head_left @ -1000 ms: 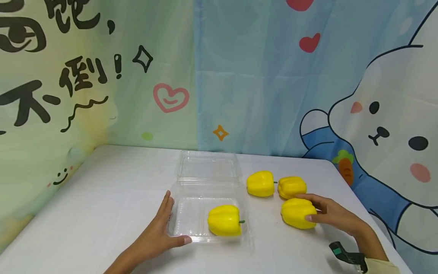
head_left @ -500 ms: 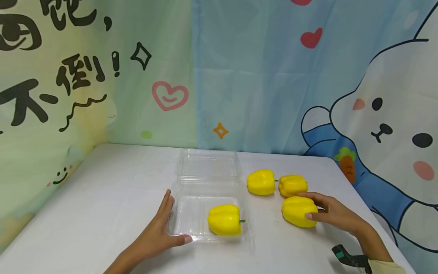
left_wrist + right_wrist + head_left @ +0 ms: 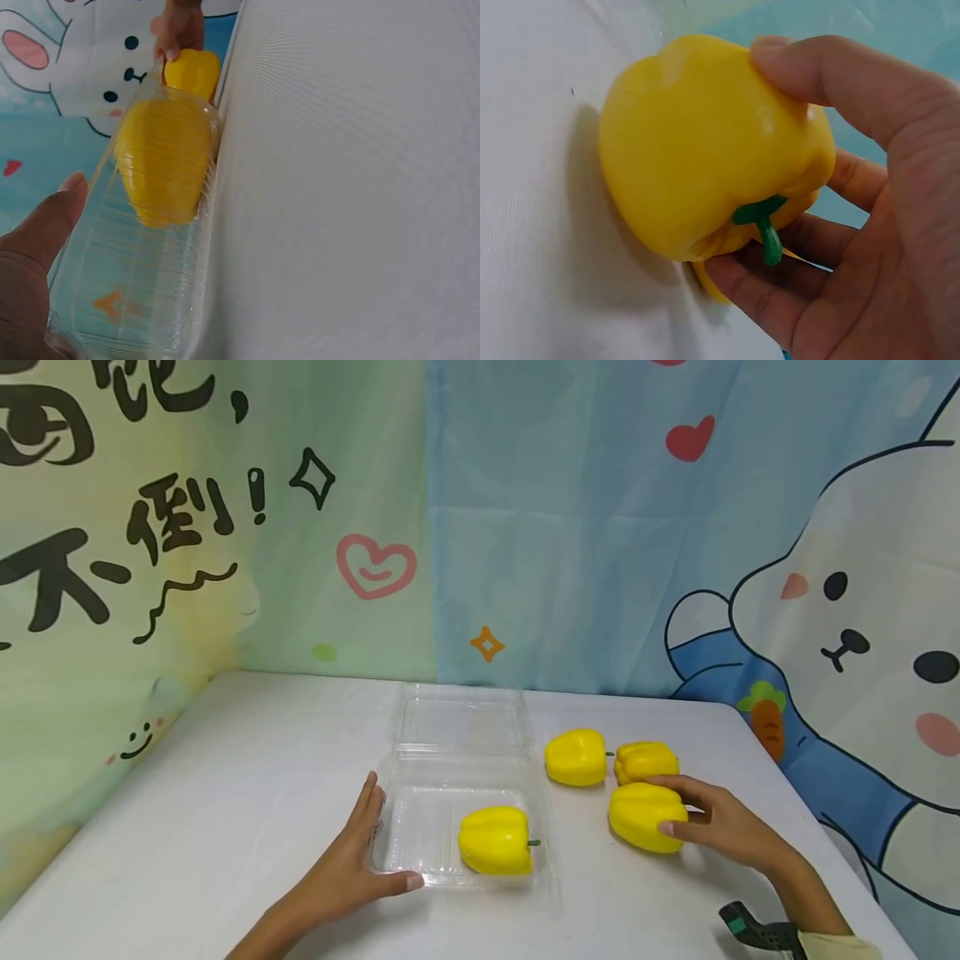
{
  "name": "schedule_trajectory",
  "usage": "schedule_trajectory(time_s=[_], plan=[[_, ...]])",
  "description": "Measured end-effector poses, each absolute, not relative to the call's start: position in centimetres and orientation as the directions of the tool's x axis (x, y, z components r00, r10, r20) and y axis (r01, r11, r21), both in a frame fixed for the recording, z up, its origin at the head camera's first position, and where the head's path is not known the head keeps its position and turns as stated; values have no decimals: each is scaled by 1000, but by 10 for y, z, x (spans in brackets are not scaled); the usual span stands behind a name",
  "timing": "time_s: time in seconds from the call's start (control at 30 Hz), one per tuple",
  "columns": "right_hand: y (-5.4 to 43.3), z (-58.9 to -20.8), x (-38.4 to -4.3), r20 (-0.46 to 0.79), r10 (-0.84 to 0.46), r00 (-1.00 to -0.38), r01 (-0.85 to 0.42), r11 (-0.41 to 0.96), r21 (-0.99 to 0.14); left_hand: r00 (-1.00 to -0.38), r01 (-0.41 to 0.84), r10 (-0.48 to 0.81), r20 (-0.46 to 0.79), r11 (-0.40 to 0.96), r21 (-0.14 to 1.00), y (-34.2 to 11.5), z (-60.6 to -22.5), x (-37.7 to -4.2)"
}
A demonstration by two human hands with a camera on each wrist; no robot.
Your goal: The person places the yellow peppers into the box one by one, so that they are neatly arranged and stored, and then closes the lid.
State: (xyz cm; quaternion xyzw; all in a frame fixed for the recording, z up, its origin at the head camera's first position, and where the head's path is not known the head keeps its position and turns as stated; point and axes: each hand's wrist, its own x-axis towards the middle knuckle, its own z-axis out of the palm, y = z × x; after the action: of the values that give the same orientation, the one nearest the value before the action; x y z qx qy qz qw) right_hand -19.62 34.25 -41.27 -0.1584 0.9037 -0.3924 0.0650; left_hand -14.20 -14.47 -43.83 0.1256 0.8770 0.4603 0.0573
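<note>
A clear hinged plastic container (image 3: pixel 416 835) lies with its lid (image 3: pixel 461 718) folded back, and one yellow bell pepper (image 3: pixel 493 841) sits in the right part of its base. My left hand (image 3: pixel 337 872) rests at the container's near left corner, fingers straight along the left side and thumb against the front edge. To the right, my right hand (image 3: pixel 723 827) grips another yellow bell pepper (image 3: pixel 705 150) between thumb and fingers. Its green stem (image 3: pixel 769 236) points toward the palm in the right wrist view. The pepper looks slightly raised, with a shadow beside it.
Two more yellow bell peppers, a left one (image 3: pixel 576 757) and a right one (image 3: pixel 645 761), lie behind the held pepper. The white table (image 3: pixel 225 793) ends at a printed curtain (image 3: pixel 555 527) at the back. A dark strap device (image 3: pixel 761 931) shows by the right wrist.
The right hand and its pepper have shifted slightly left and away from me. The left hand and container keep their places; the head view has turned a little.
</note>
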Motion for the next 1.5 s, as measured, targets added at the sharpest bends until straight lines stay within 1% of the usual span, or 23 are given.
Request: schedule_trajectory(time_s=[0.27, 0.57, 0.9, 1.2, 1.5], plan=[[327, -402, -192, 51, -332, -942, -270, 659, -702, -962, 185, 270, 39, 542, 820, -145, -437, -143], [307, -391, -186, 135, -329, -935, -325, 634, -702, -964, 159, 267, 15, 529, 834, -145, -438, -141], [289, -388, -188, 294, -302, -907, -420, 597, -684, -962, 183, 271, 41, 523, 833, -146, -437, -140], [272, -383, -191, 302, -264, -916, -400, 582, -708, -961, 178, 274, 36, 515, 839, -146, -437, -140], [258, -380, -201, 295, -303, -906, -418, 543, -728, -959, 179, 282, 35, 504, 845, -144, -439, -141]])
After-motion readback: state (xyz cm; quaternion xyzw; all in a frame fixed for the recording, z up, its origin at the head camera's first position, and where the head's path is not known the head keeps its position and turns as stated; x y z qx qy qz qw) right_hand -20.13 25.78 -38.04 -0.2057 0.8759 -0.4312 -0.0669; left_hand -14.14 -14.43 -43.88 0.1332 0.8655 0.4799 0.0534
